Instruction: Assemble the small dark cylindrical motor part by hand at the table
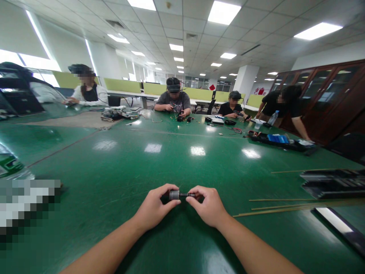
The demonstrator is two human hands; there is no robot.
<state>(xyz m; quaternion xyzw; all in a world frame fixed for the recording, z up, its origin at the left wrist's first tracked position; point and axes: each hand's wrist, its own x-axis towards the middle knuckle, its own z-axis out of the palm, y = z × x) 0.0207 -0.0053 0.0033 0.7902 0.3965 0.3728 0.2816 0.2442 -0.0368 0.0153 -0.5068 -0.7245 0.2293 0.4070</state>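
Between my two hands, just above the green table, is a small grey cylinder with a thin dark shaft [174,195] lying sideways. My left hand [156,203] has its thumb and fingers closed around the thick cylinder end. On the other side, my right hand [207,203] pinches the tip of the shaft between thumb and fingers. Part of the thick end is hidden behind my left fingers, and the shaft's far tip is covered by my right hand. The exact kind of part is too small to make out.
Thin sticks [279,207] and dark ribbed pieces [333,182] lie on the green table [128,163] at right, near a black-and-white flat object [339,224]. A plastic bottle [13,163] is at left. Several people work across the table, beside a tray of parts [278,139].
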